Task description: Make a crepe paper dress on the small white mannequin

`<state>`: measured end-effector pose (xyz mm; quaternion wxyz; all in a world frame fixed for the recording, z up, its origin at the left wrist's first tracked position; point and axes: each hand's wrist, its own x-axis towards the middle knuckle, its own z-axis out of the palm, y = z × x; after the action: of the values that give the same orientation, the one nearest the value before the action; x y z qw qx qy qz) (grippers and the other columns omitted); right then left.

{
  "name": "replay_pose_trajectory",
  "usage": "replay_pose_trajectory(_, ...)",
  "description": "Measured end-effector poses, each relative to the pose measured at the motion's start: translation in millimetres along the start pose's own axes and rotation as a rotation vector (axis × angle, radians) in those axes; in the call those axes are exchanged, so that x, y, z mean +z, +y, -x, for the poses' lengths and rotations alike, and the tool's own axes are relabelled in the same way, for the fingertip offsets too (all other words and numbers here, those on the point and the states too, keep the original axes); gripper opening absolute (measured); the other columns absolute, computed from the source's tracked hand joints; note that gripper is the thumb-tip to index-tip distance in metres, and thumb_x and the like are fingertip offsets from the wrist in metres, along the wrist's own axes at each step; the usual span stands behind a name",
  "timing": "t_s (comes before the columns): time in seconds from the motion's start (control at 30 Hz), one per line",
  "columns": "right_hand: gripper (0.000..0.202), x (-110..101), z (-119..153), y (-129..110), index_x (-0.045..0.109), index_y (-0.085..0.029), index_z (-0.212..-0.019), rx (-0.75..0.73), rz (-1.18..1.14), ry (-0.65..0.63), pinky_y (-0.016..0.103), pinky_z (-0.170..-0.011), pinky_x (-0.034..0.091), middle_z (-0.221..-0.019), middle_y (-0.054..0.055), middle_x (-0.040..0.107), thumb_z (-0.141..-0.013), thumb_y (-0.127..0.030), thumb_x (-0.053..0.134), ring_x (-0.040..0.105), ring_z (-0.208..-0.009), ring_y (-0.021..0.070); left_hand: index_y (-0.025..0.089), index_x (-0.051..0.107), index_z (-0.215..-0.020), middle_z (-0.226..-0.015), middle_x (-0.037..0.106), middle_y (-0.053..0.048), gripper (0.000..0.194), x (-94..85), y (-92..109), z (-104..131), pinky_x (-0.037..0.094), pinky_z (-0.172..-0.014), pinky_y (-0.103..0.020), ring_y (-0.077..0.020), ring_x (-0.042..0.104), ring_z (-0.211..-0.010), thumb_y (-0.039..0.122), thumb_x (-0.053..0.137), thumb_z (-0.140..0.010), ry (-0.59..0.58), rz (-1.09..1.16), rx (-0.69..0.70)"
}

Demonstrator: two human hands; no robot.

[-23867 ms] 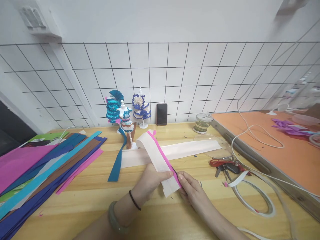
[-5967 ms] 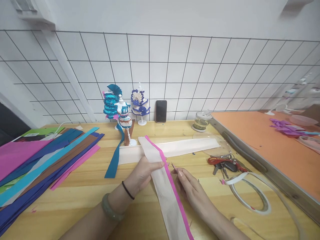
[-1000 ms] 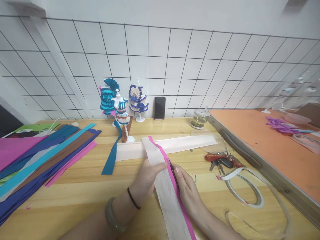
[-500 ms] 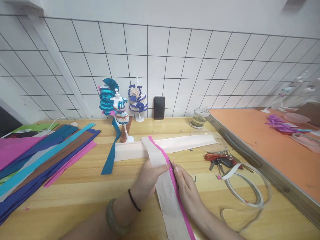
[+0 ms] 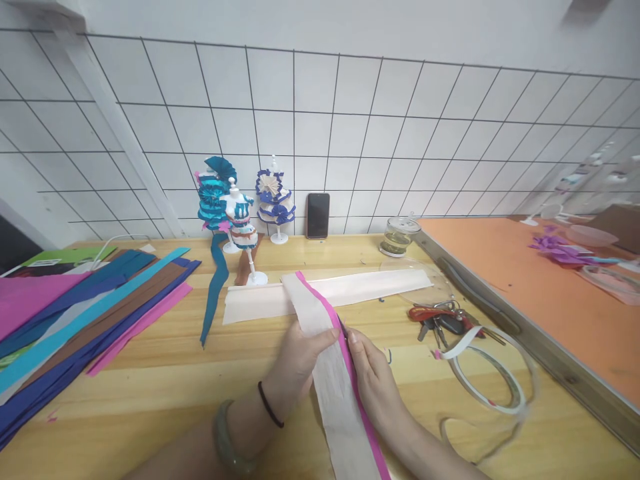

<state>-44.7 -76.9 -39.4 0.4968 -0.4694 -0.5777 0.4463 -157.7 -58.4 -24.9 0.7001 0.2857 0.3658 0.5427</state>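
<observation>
A long off-white paper strip (image 5: 340, 407) with a pink edge runs from the middle of the table toward me. My left hand (image 5: 300, 353) pinches it, thumb on top near the pink edge. On the strip's right side my right hand (image 5: 373, 373) is closed on a small dark tool (image 5: 343, 327), perhaps scissors, mostly hidden by the fingers. The tool's dark tip meets the pink edge. Beneath the strip's far end, another off-white strip (image 5: 375, 287) lies crosswise on the wooden table.
Coloured paper strips (image 5: 100, 307) lie at the left. Decorated mini mannequins (image 5: 243, 220) and a phone (image 5: 319, 215) stand at the back. A glass jar (image 5: 397, 237), keys (image 5: 450, 321) and tape rolls (image 5: 515, 393) sit at the right, beside an orange surface (image 5: 550, 300).
The teal ribbon hanging by the mannequins has swung left and twisted narrower. The left end of the crosswise strip now reaches slightly farther left. Both hands have barely moved.
</observation>
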Motion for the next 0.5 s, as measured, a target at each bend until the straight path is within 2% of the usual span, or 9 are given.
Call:
replay_pose_trajectory(0.17,0.035,-0.5,-0.4,1.6,0.06,-0.018,-0.085,0.007,0.002,-0.009,0.026,-0.073,0.046,-0.085,0.005,0.064,-0.091,-0.042,0.035,0.058,-0.081,0.0192,0.014,0.064,-0.084,-0.086,0.07,-0.007,0.025,-0.9,-0.6,-0.9,0.048,-0.074,-0.032,-0.0192,0.063,-0.076,0.018,0.074,-0.061,-0.012,-0.002,0.005)
replay_pose_trajectory(0.37,0.035,-0.8,-1.3,-1.5,0.058,-0.018,-0.078,0.011,0.01,0.001,0.026,-0.07,0.047,-0.077,0.003,0.062,-0.09,-0.044,0.037,0.059,-0.077,0.0195,0.014,0.064,-0.086,-0.09,0.069,-0.007,0.026,-1.3,-0.9,-0.1,0.047,-0.077,-0.032,-0.0207,0.063,-0.083,0.016,0.073,-0.062,-0.014,-0.002,0.007)
replay_pose_trajectory(0.5,0.034,-0.7,-1.6,-5.5,0.057,-0.018,-0.076,0.014,0.013,0.005,0.026,-0.069,0.047,-0.074,0.003,0.061,-0.09,-0.043,0.037,0.059,-0.074,0.0193,0.015,0.065,-0.084,-0.087,0.069,-0.006,0.025,-2.0,-2.5,-0.2,0.047,-0.077,-0.032,-0.0205,0.063,-0.081,0.018,0.074,-0.06,-0.005,-0.017,0.008)
